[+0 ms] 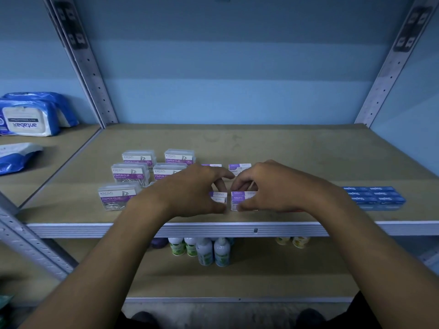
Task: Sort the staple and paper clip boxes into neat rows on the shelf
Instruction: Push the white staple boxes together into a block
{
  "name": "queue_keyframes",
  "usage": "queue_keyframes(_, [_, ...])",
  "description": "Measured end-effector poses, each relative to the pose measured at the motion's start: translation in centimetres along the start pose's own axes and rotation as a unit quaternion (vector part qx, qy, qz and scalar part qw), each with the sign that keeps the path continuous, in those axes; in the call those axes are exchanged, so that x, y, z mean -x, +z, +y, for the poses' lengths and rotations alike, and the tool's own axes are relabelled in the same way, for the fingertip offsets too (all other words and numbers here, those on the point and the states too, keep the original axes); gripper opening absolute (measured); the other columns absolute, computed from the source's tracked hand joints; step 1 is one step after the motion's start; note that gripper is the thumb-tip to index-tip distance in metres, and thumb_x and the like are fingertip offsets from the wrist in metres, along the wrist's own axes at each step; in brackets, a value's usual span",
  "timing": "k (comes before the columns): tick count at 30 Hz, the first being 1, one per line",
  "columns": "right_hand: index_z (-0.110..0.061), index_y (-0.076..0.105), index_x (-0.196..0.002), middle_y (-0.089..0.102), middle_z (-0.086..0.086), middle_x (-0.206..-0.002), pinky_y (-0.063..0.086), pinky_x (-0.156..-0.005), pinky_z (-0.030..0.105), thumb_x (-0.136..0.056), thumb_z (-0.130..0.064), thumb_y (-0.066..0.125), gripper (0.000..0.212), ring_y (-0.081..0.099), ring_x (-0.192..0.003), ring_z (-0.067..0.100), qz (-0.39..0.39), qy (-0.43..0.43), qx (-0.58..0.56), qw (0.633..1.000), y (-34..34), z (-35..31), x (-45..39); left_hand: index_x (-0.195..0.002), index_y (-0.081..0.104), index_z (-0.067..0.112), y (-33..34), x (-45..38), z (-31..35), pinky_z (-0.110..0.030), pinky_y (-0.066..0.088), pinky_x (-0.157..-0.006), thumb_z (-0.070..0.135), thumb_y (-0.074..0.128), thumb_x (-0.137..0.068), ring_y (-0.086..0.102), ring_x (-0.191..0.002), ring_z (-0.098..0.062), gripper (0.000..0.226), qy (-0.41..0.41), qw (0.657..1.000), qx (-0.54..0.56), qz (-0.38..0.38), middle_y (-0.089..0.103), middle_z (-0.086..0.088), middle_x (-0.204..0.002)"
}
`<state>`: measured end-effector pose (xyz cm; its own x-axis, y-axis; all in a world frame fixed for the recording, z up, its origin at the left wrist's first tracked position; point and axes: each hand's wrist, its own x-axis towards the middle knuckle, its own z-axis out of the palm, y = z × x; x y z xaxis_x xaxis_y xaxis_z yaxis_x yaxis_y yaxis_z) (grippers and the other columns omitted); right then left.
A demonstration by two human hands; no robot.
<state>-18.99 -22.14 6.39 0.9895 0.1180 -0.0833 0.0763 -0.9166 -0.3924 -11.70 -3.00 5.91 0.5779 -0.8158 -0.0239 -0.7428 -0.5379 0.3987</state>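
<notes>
Presently both hands work side by side at the front middle of the shelf [308, 162], nearly touching at the fingertips. The left hand [190, 188] curls over a stack of purple-and-white staple boxes [218, 197], thumb at the front face and fingers behind. The right hand [268, 186] grips the neighbouring staple stack [242, 198] the same way. A narrow gap separates the two stacks.

Behind the hands, two further staple boxes [239, 166] sit in line, partly hidden. To the left, clear paper clip boxes [129, 172] stand in two columns; the front one [117, 195] sits slightly off to the left. Well to the right lies a block of blue staple boxes [373, 195], not yet brought into the rows.

Risks, as judged:
- Stacked boxes are light and loose; squeezing or pushing from one side could shear the upper box off the lower.
- Both stacks sit near the shelf's front lip [213, 230]; a pull toward the body could tip one over the edge onto the bottles [204, 251] below.
- The left forearm passes close over the paper clip boxes and could knock them out of line.
</notes>
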Motion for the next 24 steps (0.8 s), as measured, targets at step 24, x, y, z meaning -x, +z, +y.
queue_keyframes(24, [-0.032,0.076,-0.104,0.069,-0.006,-0.105,0.052,-0.076,0.028,-0.079,-0.028,0.081,0.026,0.062,-0.097,0.013,0.020,0.016,0.054,0.998,0.4,-0.7,-0.1,-0.127,0.058,0.028,1.3,-1.2,0.0,-0.033,0.055,-0.085,0.024,0.086,-0.070,0.065,-0.093,-0.008,0.063,-0.007,0.999,0.000,0.049,0.072,0.013,-0.096])
